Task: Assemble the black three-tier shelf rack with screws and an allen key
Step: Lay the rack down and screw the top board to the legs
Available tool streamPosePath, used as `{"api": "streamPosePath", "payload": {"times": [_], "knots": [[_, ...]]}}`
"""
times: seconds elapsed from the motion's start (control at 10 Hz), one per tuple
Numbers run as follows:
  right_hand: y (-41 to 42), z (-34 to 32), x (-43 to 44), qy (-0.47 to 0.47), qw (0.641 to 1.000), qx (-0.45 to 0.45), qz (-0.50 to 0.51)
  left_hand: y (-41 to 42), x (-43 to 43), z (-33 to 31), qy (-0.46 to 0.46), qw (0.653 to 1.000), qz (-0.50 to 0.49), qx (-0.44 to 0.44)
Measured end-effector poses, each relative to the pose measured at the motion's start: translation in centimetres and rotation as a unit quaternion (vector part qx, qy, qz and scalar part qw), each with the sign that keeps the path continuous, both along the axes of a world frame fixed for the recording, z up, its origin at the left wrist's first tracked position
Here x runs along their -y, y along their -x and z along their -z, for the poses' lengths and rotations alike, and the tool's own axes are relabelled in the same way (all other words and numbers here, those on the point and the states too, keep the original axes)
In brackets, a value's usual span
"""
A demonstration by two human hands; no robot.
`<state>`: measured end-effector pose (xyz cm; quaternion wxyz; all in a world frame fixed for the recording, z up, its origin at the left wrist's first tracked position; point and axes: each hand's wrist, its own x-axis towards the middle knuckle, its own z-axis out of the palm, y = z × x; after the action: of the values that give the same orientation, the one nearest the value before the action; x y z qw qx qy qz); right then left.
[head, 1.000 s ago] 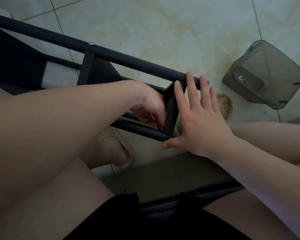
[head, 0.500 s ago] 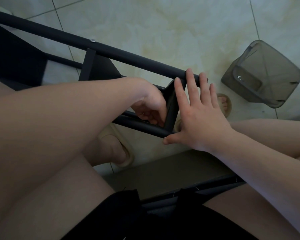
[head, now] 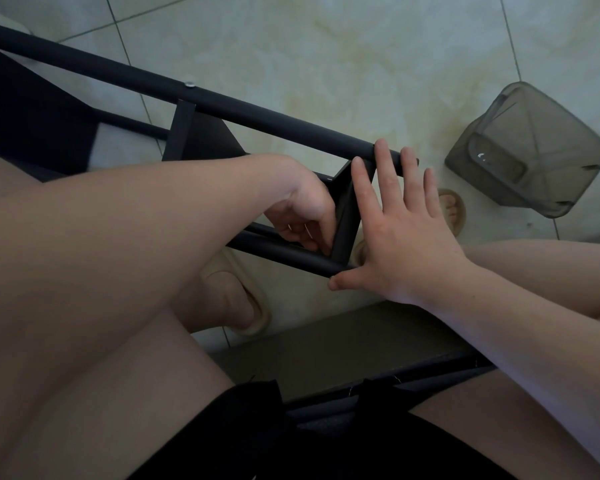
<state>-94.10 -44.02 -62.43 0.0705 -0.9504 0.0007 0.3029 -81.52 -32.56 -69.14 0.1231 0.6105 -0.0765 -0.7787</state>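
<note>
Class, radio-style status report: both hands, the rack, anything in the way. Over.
Right hand open, flat against rack end. Left hand curled inside frame at lower tube, contents unclear. Grey bin nearby, apart.

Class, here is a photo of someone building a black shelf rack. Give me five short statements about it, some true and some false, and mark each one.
1. The right hand lies flat, fingers straight, against the end of the black rack. True.
2. The left hand rests on the floor, away from the rack. False: it is inside the frame, fingers curled beside the end panel.
3. A silver screw head shows on the upper tube. True.
4. The grey container sits on a shelf of the rack. False: it sits on the tiled floor, to the right of the rack.
5. The person is barefoot. False: they wear beige slippers.
</note>
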Motion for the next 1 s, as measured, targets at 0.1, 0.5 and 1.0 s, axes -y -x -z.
{"api": "streamPosePath", "payload": {"times": [0.1,0.5,1.0], "knots": [[0.01,-0.06,-0.04,0.002,1.0,0.001,0.0,-0.03,-0.16,0.16,0.008,1.0,0.006,0.011],[-0.05,-0.08,-0.1,0.004,1.0,0.001,0.002,-0.12,0.06,0.26,0.02,1.0,-0.005,-0.011],[-0.07,-0.14,-0.11,0.003,1.0,-0.003,0.003,-0.34,-0.07,0.48,0.013,1.0,0.009,-0.023]]}}
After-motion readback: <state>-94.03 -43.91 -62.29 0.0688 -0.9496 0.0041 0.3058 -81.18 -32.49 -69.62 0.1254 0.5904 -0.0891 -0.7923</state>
